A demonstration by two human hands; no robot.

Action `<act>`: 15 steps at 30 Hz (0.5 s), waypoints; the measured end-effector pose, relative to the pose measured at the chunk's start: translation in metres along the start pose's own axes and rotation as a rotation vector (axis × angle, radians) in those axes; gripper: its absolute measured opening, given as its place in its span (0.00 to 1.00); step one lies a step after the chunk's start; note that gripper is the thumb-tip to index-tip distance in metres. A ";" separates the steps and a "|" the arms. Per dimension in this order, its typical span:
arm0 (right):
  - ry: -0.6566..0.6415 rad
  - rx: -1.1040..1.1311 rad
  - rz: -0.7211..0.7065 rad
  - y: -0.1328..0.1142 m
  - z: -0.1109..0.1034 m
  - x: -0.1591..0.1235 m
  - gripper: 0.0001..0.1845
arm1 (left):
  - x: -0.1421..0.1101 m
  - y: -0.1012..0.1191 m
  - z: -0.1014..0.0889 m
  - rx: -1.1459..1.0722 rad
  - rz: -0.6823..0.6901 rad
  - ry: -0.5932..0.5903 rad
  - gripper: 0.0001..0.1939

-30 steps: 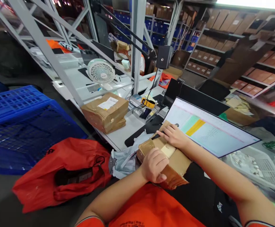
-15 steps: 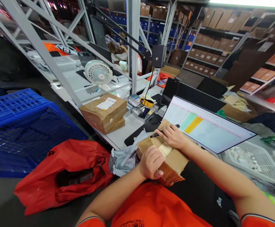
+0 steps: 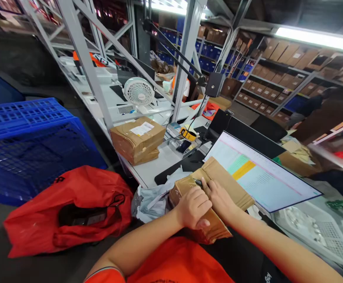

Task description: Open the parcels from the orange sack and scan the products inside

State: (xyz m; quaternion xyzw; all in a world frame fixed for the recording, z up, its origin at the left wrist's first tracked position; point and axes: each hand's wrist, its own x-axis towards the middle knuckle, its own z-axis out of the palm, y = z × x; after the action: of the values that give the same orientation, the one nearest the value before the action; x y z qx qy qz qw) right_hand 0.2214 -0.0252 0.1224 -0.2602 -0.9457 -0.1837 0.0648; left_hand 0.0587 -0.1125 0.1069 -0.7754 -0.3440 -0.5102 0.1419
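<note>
A brown taped cardboard parcel (image 3: 222, 179) lies in front of me at the near edge of the desk, its top flap raised toward the monitor. My left hand (image 3: 192, 207) is a closed fist that presses on the parcel's near corner. My right hand (image 3: 220, 199) sits right beside it on the parcel's top, fingers pinched round a thin black tool (image 3: 198, 182) whose tip rests on the cardboard. I cannot tell whether the tool is a pen or a cutter.
A lit monitor (image 3: 262, 179) stands behind the parcel. A second brown parcel (image 3: 137, 139) and a white fan (image 3: 138, 92) are farther left on the desk. A red bag (image 3: 68, 204), a blue crate (image 3: 26, 145) and grey wrapping (image 3: 152, 198) lie to my left. A white basket (image 3: 309, 220) is at right.
My right hand has drawn back along the parcel's top with the black tool and now lies against my left hand. The parcel's top flap now stands up. The view has tilted upward.
</note>
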 end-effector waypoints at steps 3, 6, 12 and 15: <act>-0.066 0.119 -0.011 -0.002 0.002 -0.005 0.32 | 0.002 0.000 0.001 -0.012 -0.012 0.015 0.40; -0.062 0.089 0.006 -0.005 0.002 -0.005 0.32 | 0.001 0.001 0.000 -0.039 -0.019 0.032 0.39; -0.097 -0.106 0.056 -0.027 -0.004 0.008 0.30 | -0.005 0.001 -0.009 -0.078 -0.030 0.045 0.38; -0.082 -0.112 0.052 -0.017 -0.017 0.020 0.29 | -0.006 0.006 -0.013 -0.051 -0.004 0.094 0.36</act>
State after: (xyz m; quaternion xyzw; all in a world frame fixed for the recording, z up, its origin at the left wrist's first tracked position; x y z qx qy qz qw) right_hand 0.1960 -0.0362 0.1367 -0.2952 -0.9287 -0.2239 0.0159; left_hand 0.0520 -0.1266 0.1075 -0.7534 -0.3253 -0.5548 0.1371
